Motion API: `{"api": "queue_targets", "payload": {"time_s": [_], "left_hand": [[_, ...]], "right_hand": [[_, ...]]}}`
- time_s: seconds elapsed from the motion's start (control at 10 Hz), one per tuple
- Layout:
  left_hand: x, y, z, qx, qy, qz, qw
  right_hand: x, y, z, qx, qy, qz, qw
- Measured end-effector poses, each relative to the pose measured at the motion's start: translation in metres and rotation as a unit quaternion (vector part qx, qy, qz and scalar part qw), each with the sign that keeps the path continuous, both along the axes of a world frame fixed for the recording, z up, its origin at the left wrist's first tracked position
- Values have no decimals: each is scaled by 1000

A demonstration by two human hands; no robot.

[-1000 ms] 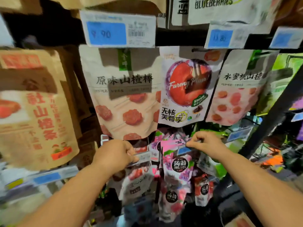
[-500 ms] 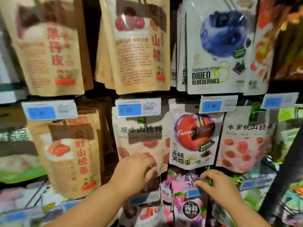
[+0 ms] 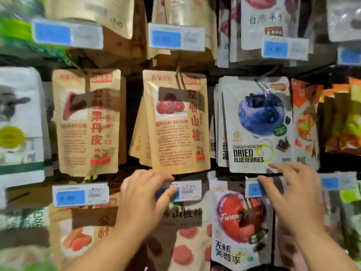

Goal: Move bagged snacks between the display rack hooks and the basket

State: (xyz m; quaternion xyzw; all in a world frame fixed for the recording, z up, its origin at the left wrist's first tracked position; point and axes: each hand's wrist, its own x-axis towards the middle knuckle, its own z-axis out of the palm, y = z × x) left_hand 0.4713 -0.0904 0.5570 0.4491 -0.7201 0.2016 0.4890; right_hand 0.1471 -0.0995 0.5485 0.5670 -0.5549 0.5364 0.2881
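Observation:
I face a display rack hung with snack bags. My left hand is raised in front of a price tag, its fingers loosely bent just below the brown hawthorn bag and holding nothing. My right hand has spread fingers reaching up to the bottom edge of the white dried blueberries bag, partly covering another price tag. Below it hangs a white plum bag. No basket is in view.
More bags hang all around: a brown fruit-leather bag at left, a white bag at the far left, orange and green bags at right. Blue price tags stick out on the hooks in each row.
My view has tilted up from the lower rows to the blueberry row. Both hands left the small pink bags and rose; the right hand opened its fingers toward the blueberries bag.

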Motion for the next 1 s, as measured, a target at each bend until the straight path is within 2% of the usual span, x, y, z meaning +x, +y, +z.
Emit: {"api": "queue_targets", "payload": {"time_s": [0.2, 0.3, 0.4, 0.5, 0.6, 0.7, 0.8, 1.0], "left_hand": [[3, 2, 22, 86, -26, 9, 996], [2, 2, 27, 69, -8, -2, 998], [-3, 5, 37, 44, 130, -24, 990], [-5, -5, 52, 106, 243, -55, 963], [-9, -16, 69, 182, 308, -135, 924], [-14, -21, 72, 213, 304, -150, 917], [-15, -20, 72, 210, 304, -150, 917], [-1, -12, 75, 200, 320, -137, 916]], "right_hand": [[-6, -9, 11, 6, 23, 38, 999], [-7, -9, 15, 19, -4, 53, 998], [3, -4, 26, 0, 3, 62, 998], [42, 5, 52, -45, 10, 149, 988], [90, 2, 75, 91, -46, 285, 953], [124, -11, 89, 229, -65, 341, 910], [139, -15, 91, 232, -100, 379, 890], [144, -5, 92, 218, -118, 363, 898]]}}
